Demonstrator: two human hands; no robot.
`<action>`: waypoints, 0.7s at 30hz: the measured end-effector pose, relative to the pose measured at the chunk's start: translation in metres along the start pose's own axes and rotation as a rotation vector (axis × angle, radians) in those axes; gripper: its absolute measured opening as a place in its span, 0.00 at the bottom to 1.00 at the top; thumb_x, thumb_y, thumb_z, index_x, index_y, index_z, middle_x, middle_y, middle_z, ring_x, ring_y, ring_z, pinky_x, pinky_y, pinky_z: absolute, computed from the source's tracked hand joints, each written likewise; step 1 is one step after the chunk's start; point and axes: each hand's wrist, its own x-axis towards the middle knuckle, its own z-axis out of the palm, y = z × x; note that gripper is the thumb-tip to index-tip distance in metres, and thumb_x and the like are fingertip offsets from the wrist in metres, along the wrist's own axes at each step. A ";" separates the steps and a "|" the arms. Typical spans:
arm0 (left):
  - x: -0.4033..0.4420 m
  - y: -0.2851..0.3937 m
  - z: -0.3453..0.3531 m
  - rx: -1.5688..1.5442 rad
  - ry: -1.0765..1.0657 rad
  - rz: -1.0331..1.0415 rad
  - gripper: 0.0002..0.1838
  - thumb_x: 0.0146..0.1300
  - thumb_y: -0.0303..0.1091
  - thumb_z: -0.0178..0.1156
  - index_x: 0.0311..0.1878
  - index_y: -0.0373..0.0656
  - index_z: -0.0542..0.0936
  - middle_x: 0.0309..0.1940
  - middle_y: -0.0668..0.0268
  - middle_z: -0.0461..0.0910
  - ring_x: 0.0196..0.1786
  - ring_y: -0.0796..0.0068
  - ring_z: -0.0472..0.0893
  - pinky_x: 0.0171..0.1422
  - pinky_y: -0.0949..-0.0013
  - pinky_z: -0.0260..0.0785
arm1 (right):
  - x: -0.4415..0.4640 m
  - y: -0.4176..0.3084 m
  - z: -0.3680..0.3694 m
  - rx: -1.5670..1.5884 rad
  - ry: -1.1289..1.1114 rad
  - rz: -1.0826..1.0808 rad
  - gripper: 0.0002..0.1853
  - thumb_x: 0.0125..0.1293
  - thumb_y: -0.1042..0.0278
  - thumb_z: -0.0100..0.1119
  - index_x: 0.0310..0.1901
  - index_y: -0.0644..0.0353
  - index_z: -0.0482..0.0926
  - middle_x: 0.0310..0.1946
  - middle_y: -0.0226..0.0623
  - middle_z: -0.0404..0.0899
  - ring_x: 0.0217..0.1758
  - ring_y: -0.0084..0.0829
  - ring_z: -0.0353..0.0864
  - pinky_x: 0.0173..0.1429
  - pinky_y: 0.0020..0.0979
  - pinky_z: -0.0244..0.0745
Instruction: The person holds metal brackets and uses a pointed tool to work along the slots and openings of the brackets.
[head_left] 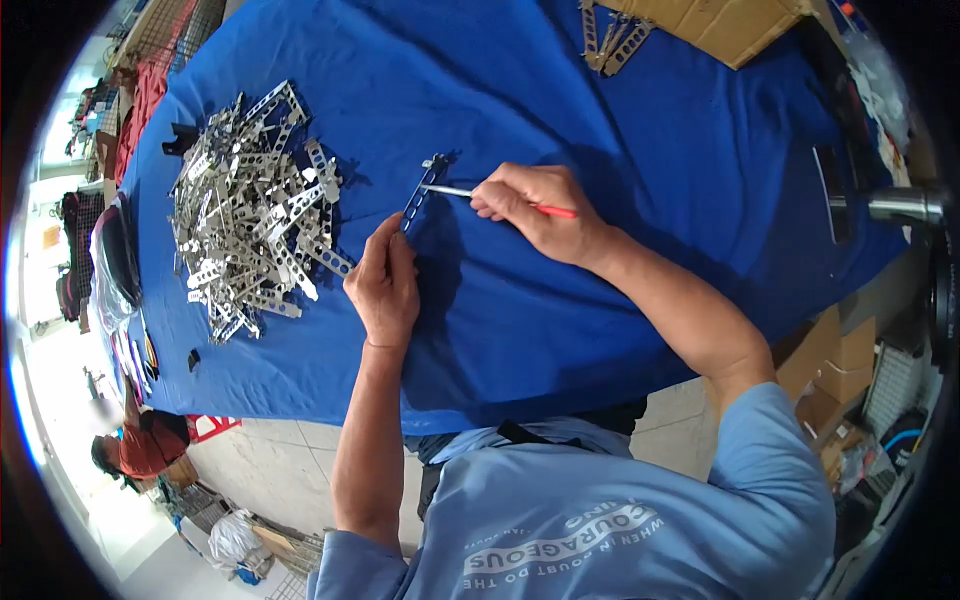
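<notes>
My left hand is closed on the lower end of a narrow metal bracket with a row of holes, held at a slant above the blue cloth. In my right hand is a slim red-handled tool with a pale metal shaft, perhaps a file. Its tip meets or overlaps the upper part of the bracket; I cannot tell if they touch. The fingers cover the middle of the tool. Left of my left hand lies a big heap of similar perforated metal brackets.
The blue cloth covers the table. At the far edge are a cardboard box and several loose brackets. A dark flat device lies at the right by a metal pole. Another person is at lower left.
</notes>
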 end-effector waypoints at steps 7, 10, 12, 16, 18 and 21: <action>-0.002 -0.001 0.001 0.062 0.014 0.022 0.12 0.79 0.27 0.58 0.58 0.38 0.86 0.22 0.67 0.83 0.24 0.82 0.81 0.29 0.73 0.73 | -0.001 -0.010 -0.007 -0.084 -0.109 -0.030 0.11 0.79 0.65 0.62 0.42 0.66 0.85 0.31 0.40 0.88 0.36 0.28 0.89 0.40 0.32 0.80; -0.002 -0.010 0.001 0.020 -0.004 0.017 0.12 0.79 0.28 0.58 0.59 0.38 0.86 0.22 0.67 0.82 0.23 0.83 0.80 0.29 0.74 0.72 | -0.002 0.005 -0.005 -0.048 -0.045 -0.035 0.12 0.80 0.63 0.61 0.43 0.64 0.85 0.30 0.41 0.86 0.34 0.30 0.88 0.39 0.33 0.78; -0.002 -0.009 0.000 0.014 0.001 0.032 0.12 0.79 0.28 0.57 0.59 0.38 0.85 0.22 0.67 0.82 0.23 0.83 0.80 0.28 0.74 0.72 | -0.001 -0.001 -0.007 -0.078 -0.085 -0.068 0.13 0.81 0.62 0.60 0.44 0.64 0.85 0.31 0.41 0.86 0.35 0.31 0.88 0.39 0.35 0.78; -0.002 -0.005 0.001 -0.001 -0.007 0.025 0.13 0.80 0.28 0.57 0.60 0.38 0.85 0.22 0.68 0.82 0.22 0.83 0.79 0.28 0.74 0.71 | -0.002 0.004 -0.004 -0.110 -0.106 -0.073 0.13 0.80 0.61 0.61 0.43 0.64 0.83 0.30 0.43 0.84 0.33 0.38 0.87 0.39 0.37 0.77; -0.002 -0.005 0.001 0.002 -0.013 0.016 0.13 0.79 0.28 0.56 0.60 0.37 0.85 0.23 0.67 0.82 0.22 0.83 0.78 0.28 0.74 0.71 | -0.002 0.004 -0.008 -0.127 -0.124 -0.029 0.13 0.80 0.62 0.60 0.43 0.65 0.83 0.31 0.43 0.85 0.34 0.38 0.87 0.39 0.37 0.77; -0.002 -0.006 0.001 0.021 -0.015 0.026 0.13 0.79 0.28 0.56 0.60 0.37 0.85 0.23 0.67 0.83 0.22 0.83 0.79 0.28 0.74 0.72 | -0.003 0.005 -0.007 -0.072 -0.140 -0.047 0.12 0.80 0.63 0.60 0.43 0.66 0.83 0.31 0.43 0.85 0.34 0.37 0.88 0.39 0.37 0.77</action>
